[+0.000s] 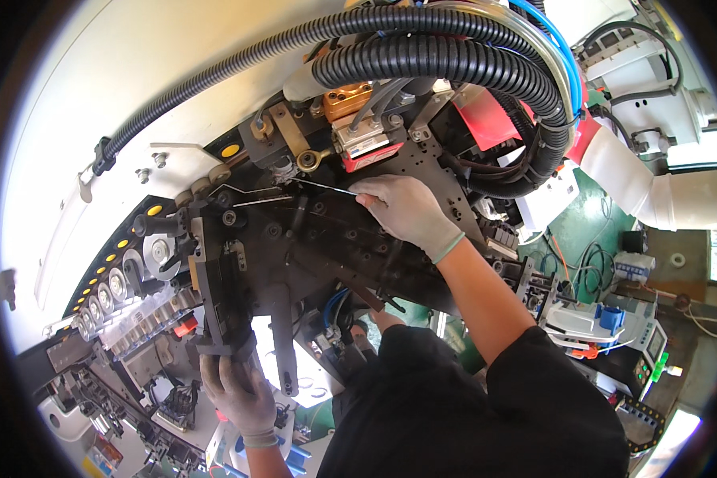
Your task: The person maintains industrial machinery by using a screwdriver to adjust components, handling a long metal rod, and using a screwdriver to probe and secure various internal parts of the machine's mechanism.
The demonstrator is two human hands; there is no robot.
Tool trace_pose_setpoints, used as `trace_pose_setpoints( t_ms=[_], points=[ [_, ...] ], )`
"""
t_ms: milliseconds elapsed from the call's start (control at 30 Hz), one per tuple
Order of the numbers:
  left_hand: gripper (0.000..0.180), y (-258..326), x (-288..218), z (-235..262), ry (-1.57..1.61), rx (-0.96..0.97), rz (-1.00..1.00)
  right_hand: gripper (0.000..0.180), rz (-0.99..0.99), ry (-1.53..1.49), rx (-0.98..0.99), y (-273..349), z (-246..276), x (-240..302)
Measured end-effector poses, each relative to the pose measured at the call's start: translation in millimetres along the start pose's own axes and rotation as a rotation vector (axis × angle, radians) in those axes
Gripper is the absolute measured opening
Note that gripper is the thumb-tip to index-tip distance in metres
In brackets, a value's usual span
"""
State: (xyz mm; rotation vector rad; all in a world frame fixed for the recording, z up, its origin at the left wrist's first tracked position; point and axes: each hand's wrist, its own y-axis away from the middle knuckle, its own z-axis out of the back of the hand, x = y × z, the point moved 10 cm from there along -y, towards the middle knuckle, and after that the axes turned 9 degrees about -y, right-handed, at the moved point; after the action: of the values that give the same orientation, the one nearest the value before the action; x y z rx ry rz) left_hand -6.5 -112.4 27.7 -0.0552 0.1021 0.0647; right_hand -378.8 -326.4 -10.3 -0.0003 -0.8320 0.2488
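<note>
My right hand, in a pale work glove, is closed around one end of a thin metal rod. The rod's far tip reaches the small metal fitting beside a brass-coloured ring; the exact contact is too small to make out. Lower left, my gloved left hand has its fingers curled against the bottom end of an upright black machine block. What its fingertips touch behind the block is hidden.
Thick black corrugated hoses arch over the work area. A red-edged metal block sits just above my right hand. A dark machine plate spans between my hands, with a row of rollers at left. Cables lie on the green floor.
</note>
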Motion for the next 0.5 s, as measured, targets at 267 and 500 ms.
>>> trace_pose_setpoints(
  t_ms=[267, 500],
  points=[
    [0.067, -4, -6, 3, -0.001, -0.042, -0.043, 0.019, -0.251, 0.140, 0.150, -7, -11, 12],
    [0.066, -3, -3, 5, 0.012, -0.035, -0.025, 0.018, -0.307, 0.285, 0.203, 6, -4, 31]
  ],
)
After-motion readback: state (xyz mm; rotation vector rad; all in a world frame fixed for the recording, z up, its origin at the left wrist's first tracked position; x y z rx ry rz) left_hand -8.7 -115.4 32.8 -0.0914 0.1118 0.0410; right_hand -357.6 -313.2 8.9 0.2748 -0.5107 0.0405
